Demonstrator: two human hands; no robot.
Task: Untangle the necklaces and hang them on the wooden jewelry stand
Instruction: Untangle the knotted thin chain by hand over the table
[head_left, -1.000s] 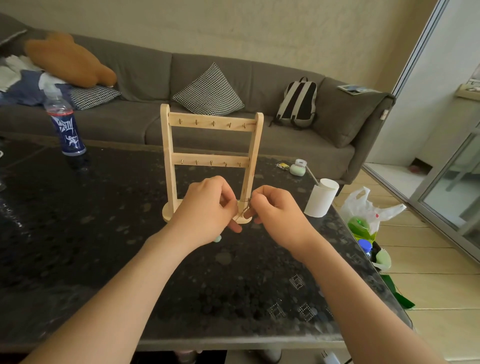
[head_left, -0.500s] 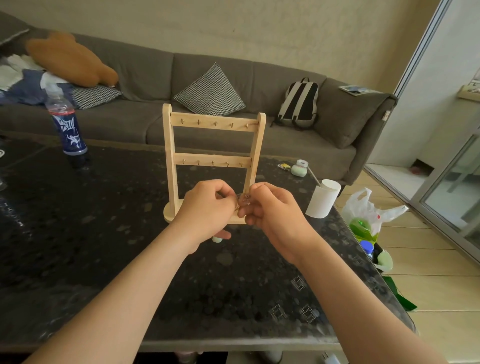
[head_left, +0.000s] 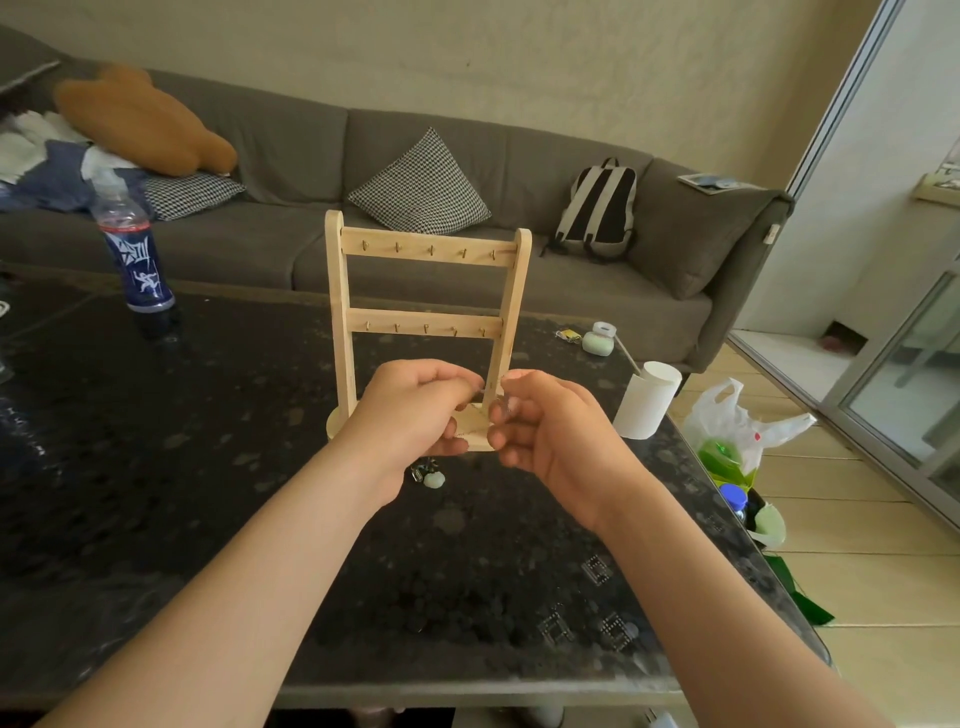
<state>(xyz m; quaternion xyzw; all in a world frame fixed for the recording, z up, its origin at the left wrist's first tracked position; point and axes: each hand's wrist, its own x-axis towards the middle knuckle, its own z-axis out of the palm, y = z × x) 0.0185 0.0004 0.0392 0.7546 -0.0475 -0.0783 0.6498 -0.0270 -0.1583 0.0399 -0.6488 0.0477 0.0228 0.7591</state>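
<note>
The grey sofa (head_left: 519, 171) ran along the wall behind the dark speckled surface (head_left: 156, 467). The wooden jewelry stand (head_left: 423, 249) stood upright near the middle of the surface, a little toward the far edge, with small hooks on both of its rails and nothing on them. On the sofa, a black and white backpack (head_left: 602, 208) leaned against the back rest, and a checked cushion (head_left: 421, 182) sat behind the stand. A plastic bottle with a blue label (head_left: 136, 260) stood near the far left edge of the surface, and a white paper cylinder (head_left: 647, 400) stood at the right edge.

My left hand (head_left: 410, 415) and my right hand (head_left: 550, 431) were raised close together just in front of the stand's base. The fingers of both were curled. The left hand pinched the thin chain of the necklaces (head_left: 481, 391). The right hand's fingertips were blurred, but they seemed to pinch the chain from the other side. The necklaces hung between and below my hands. A pale green pendant (head_left: 434, 479) dangled under my left hand, close to the surface; I could not tell whether it touched.
</note>
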